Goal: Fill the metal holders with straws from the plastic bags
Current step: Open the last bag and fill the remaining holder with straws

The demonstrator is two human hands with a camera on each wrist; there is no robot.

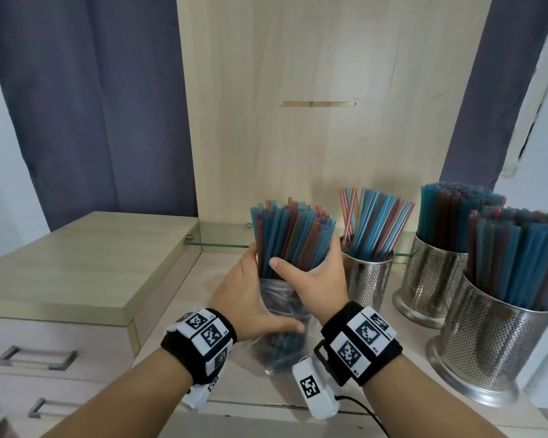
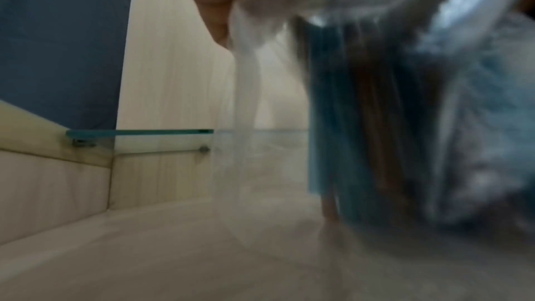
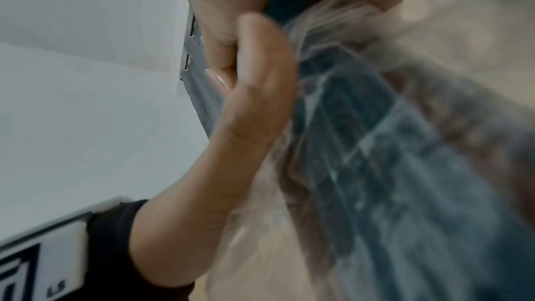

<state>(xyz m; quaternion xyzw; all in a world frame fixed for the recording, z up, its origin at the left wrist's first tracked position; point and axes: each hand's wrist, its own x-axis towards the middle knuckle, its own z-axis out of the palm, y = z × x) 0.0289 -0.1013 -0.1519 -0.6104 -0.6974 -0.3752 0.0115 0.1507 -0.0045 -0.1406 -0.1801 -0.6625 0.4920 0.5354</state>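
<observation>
A thick bundle of blue and red straws [image 1: 291, 235] stands half out of a clear plastic bag [image 1: 282, 349] on the desk. My left hand [image 1: 250, 298] grips the bag, thumb across its front. My right hand [image 1: 317, 276] grips the bundle just above the bag's mouth. Three perforated metal holders stand to the right: a part-filled one [image 1: 366, 279], a packed one [image 1: 431, 279] behind, and a packed one [image 1: 494, 343] nearest. The left wrist view shows the bag with straws [image 2: 376, 123], blurred. In the right wrist view the left hand [image 3: 254, 100] lies against the bag [image 3: 376, 145].
A raised cabinet top [image 1: 76, 263] with handled drawers [image 1: 35, 358] lies to the left. A low glass shelf [image 1: 222, 245] runs along the wooden back panel [image 1: 314, 121] behind the holders. Dark curtains hang on both sides. A thin cable [image 1: 361, 406] trails near the desk's front edge.
</observation>
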